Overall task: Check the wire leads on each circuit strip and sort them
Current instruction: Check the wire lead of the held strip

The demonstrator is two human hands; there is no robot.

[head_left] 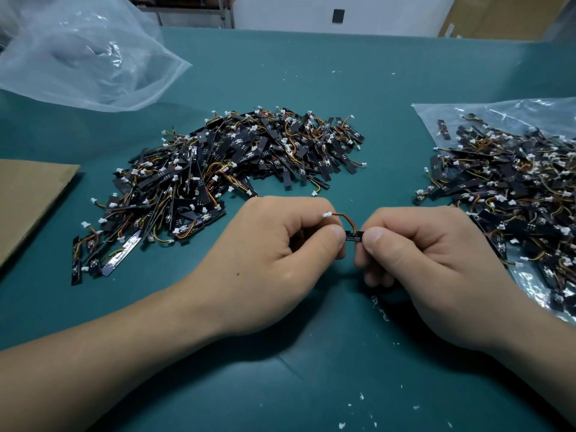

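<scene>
My left hand (280, 244) and right hand (436, 260) both pinch one short black circuit strip (354, 236) at frame centre. I judge this leaves its red-and-orange wire lead (344, 218) arcing free for checking. Above lies a loose heap of strips (233, 163) on the teal table (311, 73). At the right edge, another pile (514, 198) rests on a clear plastic bag (436, 113).

Crumpled clear plastic bag (78, 54) far left, flat cardboard sheet (28, 201) at left edge, teal mat (311, 73) flecked white

I am at a factory workbench. Heaped circuit strips (237, 157) and a clear plastic bag (78, 51) lie on its green mat (311, 76).
</scene>
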